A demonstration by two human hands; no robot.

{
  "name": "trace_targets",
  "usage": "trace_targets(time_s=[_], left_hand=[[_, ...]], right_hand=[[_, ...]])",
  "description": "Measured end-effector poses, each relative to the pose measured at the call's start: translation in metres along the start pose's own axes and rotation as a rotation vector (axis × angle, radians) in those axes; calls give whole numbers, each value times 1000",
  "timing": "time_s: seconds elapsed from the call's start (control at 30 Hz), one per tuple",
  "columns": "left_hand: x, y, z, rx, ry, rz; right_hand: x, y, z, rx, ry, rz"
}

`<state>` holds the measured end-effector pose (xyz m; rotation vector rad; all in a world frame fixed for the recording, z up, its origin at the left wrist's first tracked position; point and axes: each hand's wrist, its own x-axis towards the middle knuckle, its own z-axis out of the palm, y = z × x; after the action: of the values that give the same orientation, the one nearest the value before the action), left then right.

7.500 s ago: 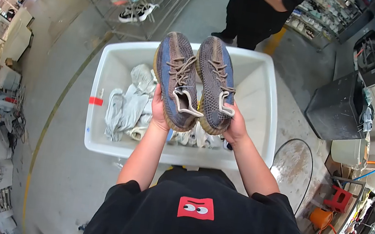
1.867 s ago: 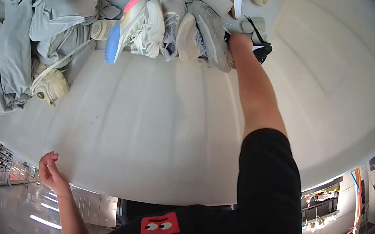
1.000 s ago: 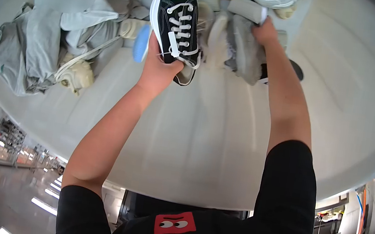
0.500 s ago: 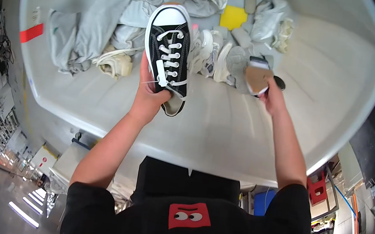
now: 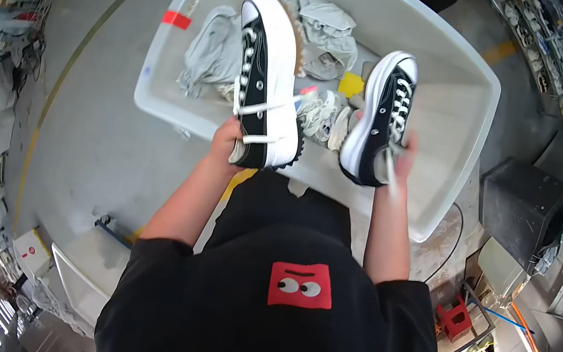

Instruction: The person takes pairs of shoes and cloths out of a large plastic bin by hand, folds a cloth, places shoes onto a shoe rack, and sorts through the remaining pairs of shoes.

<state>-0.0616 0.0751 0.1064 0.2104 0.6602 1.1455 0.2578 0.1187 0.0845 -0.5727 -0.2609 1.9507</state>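
My left hand [image 5: 227,144] grips the heel end of a black platform sneaker [image 5: 257,78] with a thick white sole. That shoe is tipped, so its side and sole edge face me, and a white lace or strap crosses its heel part. In my right hand [image 5: 406,158] is a second black and white sneaker [image 5: 382,118], toe pointing away, white laces showing; a loose white end near its heel is blurred. Both shoes are held up over the near side of a large white bin [image 5: 432,140], apart from each other. The right fingers are partly hidden behind the shoe.
Inside the bin lie grey cloths [image 5: 216,50], several pale shoes [image 5: 320,112] and a yellow piece [image 5: 351,85]. Red tape [image 5: 177,20] marks the bin's left rim. A black box [image 5: 521,204] stands at the right, with a red stool [image 5: 454,317] below it.
The right-hand sneaker has come up from among the bin's contents and turned to show its side and laces. The left sneaker has rolled onto its side. My view has drawn back from the bin.
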Motion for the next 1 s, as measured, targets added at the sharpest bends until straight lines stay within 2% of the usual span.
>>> trace_targets(time_s=[0.03,0.1,0.13,0.17,0.23,0.3,0.33,0.37,0.4,0.43,0.47,0.57,0.63,0.7,0.73,0.83,0.9,1.0], left_hand=[[-13,9,3,-16,-5,-15],[-33,23,6,-206,-134,-4],[-37,27,12,-145,-56,14],[-45,34,8,-187,-218,48],[-64,45,12,-182,-207,55],[-80,52,12,-193,-159,44],[-88,55,11,-204,-138,21],[-89,57,10,-215,-123,3],[-90,59,10,-166,-257,81],[-95,63,10,-169,-199,61],[-99,64,7,-165,-199,38],[-106,67,-3,7,-160,84],[-107,66,-11,128,-114,155],[-109,73,18,249,-66,234],[-107,73,25,279,-63,274],[-107,73,57,486,-19,386],[-103,72,70,476,-54,440],[-98,72,74,522,-42,481]], right_hand=[[4,12,-14,-237,114,-3],[5,27,22,-167,36,63],[7,26,36,-194,41,54],[-1,31,55,-211,52,47],[-19,39,103,-4,-162,79],[-27,41,104,14,20,141],[-28,36,84,74,211,188],[-32,40,67,-81,290,179],[-33,50,62,-132,309,182],[-35,57,61,-177,337,185],[-42,57,72,-225,178,245],[-53,56,119,-125,162,175],[-60,46,176,-146,196,38],[-57,44,228,-551,28,-245],[-55,46,241,-618,19,-290],[-44,66,258,-828,48,-478],[-40,78,257,-913,72,-549],[-38,79,260,-895,113,-550]])
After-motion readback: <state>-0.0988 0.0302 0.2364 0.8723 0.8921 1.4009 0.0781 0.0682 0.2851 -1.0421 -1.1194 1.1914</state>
